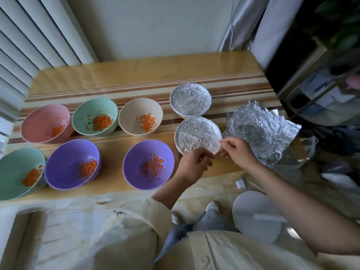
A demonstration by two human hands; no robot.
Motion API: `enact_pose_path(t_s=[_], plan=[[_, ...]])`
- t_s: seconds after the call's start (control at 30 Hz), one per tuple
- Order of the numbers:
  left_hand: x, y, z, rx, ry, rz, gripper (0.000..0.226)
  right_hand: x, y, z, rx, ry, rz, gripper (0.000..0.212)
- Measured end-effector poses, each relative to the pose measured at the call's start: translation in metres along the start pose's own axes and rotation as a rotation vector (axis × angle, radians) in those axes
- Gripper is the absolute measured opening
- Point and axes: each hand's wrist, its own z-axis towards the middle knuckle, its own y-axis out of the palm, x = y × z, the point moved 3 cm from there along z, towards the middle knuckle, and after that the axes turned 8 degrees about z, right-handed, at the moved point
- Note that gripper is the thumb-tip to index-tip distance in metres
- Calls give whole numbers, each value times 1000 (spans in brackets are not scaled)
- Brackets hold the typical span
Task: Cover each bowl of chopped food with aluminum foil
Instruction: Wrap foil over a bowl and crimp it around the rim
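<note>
1. Your left hand (194, 162) and right hand (236, 150) each pinch the foil edge of the round foil-covered bowl (196, 132) just beyond them.
2. Crumpled loose silver foil sheets (261, 129) lie right of your right hand.

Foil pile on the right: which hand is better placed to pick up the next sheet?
Right, probably. The right hand lies next to the loose foil, while the left hand is at the near rim of the nearer foil-covered bowl, farther from the pile.

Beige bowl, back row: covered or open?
Open. The beige bowl shows chopped orange food inside; its rim is bare.
</note>
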Motion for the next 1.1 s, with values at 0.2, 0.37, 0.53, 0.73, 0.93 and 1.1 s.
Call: enact_pose_path(t_s=[0.2, 0.37, 0.53, 0.73, 0.93, 1.1], plan=[[36, 71, 72, -188, -93, 105, 21, 82, -76, 13, 12, 158, -279, 38], [51, 99, 124, -181, -175, 295, 34, 104, -93, 21, -137, 228, -391, 56], [55, 111, 153, -162, -294, 395, 54, 106, -104, 33, -201, 244, -430, 49], [50, 120, 172, -153, -461, 262, 63, 110, -120, 44, -143, 257, -350, 39], [40, 117, 184, -19, -509, 168, 63, 111, -124, 49, -90, 261, -287, 40], [39, 122, 186, -32, -417, 160, 18, 114, -125, 51, -54, 262, -253, 33]])
